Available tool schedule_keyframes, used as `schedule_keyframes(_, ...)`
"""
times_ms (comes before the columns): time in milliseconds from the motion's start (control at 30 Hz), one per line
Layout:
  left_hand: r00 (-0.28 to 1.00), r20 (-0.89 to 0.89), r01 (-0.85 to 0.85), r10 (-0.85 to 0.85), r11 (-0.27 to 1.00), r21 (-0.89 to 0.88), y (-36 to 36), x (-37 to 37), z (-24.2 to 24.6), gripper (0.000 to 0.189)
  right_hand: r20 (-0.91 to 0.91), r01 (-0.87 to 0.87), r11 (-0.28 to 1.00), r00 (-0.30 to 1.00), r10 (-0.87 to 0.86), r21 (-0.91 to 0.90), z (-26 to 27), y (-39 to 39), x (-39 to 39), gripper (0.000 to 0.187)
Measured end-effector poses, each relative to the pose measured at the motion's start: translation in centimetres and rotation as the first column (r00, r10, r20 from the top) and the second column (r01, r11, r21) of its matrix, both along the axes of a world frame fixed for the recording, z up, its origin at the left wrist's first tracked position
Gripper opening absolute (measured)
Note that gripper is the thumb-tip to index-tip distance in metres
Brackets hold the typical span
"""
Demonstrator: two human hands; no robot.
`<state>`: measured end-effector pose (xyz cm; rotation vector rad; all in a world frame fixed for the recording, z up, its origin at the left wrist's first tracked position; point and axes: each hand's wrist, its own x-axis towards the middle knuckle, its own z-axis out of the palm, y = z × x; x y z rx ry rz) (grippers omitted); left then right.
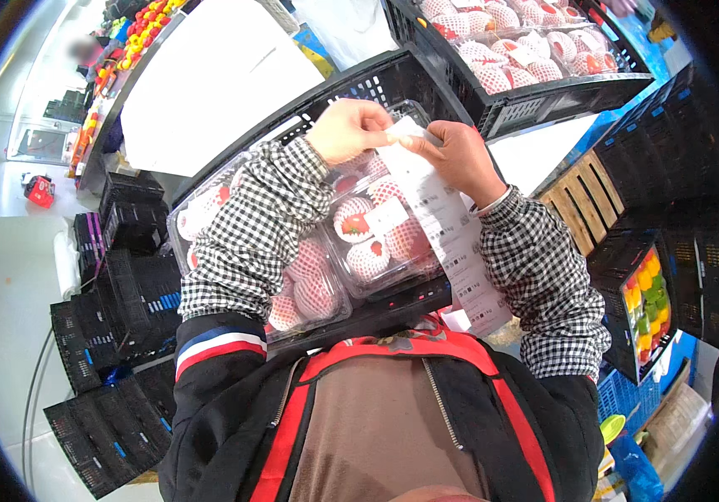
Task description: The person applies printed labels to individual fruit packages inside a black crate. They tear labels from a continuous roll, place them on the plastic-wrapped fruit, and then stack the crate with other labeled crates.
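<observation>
A long strip of white printed labels (444,226) hangs from my hands over a black plastic crate (441,88) and down past its near edge to my apron. My right hand (463,157) pinches the strip near its upper end between thumb and finger. Right beside it, my left hand (350,132) has its thumb and fingertip closed on the strip's top edge. Below the hands, clear plastic clamshell boxes (359,285) lie in the crate. They hold red fruits, apparently tomatoes (354,223), in foam nets. One box bears a white label (387,215). My left sleeve hides part of the boxes.
Another black crate (516,103) with similar packed boxes stands at the upper right. A white tabletop (221,88) spreads beyond the crate. Stacked black crates (108,414) are at the left, a wooden pallet (585,201) at the right. Red and yellow produce (146,31) lies at the upper left.
</observation>
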<state>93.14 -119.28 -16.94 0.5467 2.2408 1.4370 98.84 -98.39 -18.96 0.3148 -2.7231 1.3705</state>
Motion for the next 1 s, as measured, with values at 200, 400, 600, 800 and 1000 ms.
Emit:
schedule_keyframes(200,0.958,0.242,-0.032,0.152,0.899,-0.436,-7.1,-5.8,-4.0,0.013,0.201,0.094,0.881,0.980,0.001,-0.463,1.2,1.6,-0.8,0.042)
schedule_keyframes(400,0.904,0.400,0.129,0.147,0.800,-0.586,-5.5,-7.1,-9.2,0.020,0.257,0.091,0.846,0.965,0.056,-0.526,0.8,2.0,-1.3,0.042)
schedule_keyframes(600,0.915,0.356,0.069,0.190,0.796,-0.601,-4.2,-6.3,-11.2,0.036,0.230,0.077,0.791,0.970,0.083,-0.607,0.9,1.8,-1.1,0.040)
schedule_keyframes(800,0.990,0.105,0.020,0.096,0.641,-0.767,-4.8,-6.8,-13.9,0.044,0.224,0.046,0.816,0.969,0.103,-0.576,1.1,1.9,-1.0,0.039)
schedule_keyframes(1000,0.971,0.028,0.073,-0.237,0.183,-0.980,-1.0,-4.2,-5.4,0.045,0.241,0.049,0.841,0.966,0.098,-0.540,0.8,2.2,-1.3,0.036)
